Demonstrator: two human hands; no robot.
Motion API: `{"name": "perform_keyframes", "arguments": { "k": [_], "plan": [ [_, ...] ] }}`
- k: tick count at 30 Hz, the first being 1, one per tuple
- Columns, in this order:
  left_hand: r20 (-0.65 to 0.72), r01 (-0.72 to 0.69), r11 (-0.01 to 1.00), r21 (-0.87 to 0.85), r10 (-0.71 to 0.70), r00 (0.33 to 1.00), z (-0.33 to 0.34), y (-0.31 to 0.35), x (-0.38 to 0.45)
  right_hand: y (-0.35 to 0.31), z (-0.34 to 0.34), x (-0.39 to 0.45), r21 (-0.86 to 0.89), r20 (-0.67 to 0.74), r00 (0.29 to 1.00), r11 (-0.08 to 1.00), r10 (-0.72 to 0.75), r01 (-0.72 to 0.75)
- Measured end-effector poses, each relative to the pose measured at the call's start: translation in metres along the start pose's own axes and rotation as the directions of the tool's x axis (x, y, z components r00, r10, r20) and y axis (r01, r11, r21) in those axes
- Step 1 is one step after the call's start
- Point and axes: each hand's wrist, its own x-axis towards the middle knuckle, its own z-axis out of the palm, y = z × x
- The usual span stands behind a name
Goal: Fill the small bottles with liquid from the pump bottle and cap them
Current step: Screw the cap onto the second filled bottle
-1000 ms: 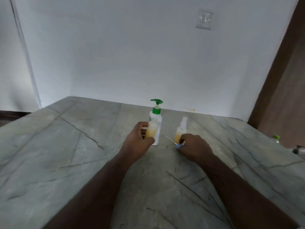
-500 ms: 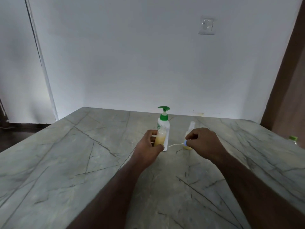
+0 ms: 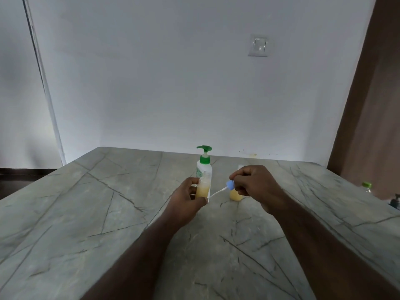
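so this looks like the capping step: left hand [image 3: 187, 199] is wrapped around a small bottle [image 3: 203, 187] about half full of yellow liquid, right in front of the pump bottle [image 3: 204, 165], while the right hand [image 3: 253, 182] pinches a blue cap [image 3: 230, 185] with its thin white tube dangling, just right of it. Next I'd guess the tube gets threaded into the open neck, then twisted shut. Second bottle [image 3: 236, 195] sits behind the right hand. Pump label's too blurry to read

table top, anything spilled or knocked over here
Nothing stands out. The pump bottle stands upright, the small bottle in the left hand is upright, and the second one stands behind the right hand, which holds a blue cap. No puddles show on the table.
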Motion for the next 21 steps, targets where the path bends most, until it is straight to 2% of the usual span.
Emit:
{"name": "perform_keyframes", "arguments": {
  "k": [5, 9, 11, 16, 21],
  "plan": [
    [0.000, 0.000, 1.000, -0.024, 0.000, 1.000, -0.002, -0.003, 0.001, -0.003, -0.011, 0.004, 0.099, -0.054, 0.998, 0.995, 0.033, -0.027],
    [-0.001, -0.001, 1.000, -0.019, 0.001, 1.000, -0.002, -0.003, 0.001, -0.015, -0.024, 0.011, 0.156, -0.192, 0.979, 0.983, -0.063, 0.094],
    [-0.003, 0.002, 1.000, -0.016, -0.003, 1.000, -0.002, -0.002, 0.001, -0.023, -0.026, 0.014, 0.108, -0.209, 0.968, 0.980, -0.141, 0.166],
    [-0.011, -0.010, 1.000, 0.002, 0.011, 1.000, -0.002, 0.000, 0.001, -0.043, -0.025, 0.018, -0.165, -0.170, 0.930, 0.940, -0.325, 0.299],
    [-0.015, 0.004, 1.000, 0.019, -0.003, 1.000, -0.001, 0.005, 0.000, -0.056, -0.018, 0.023, -0.284, -0.079, 0.921, 0.894, -0.382, 0.346]
  ]
}}
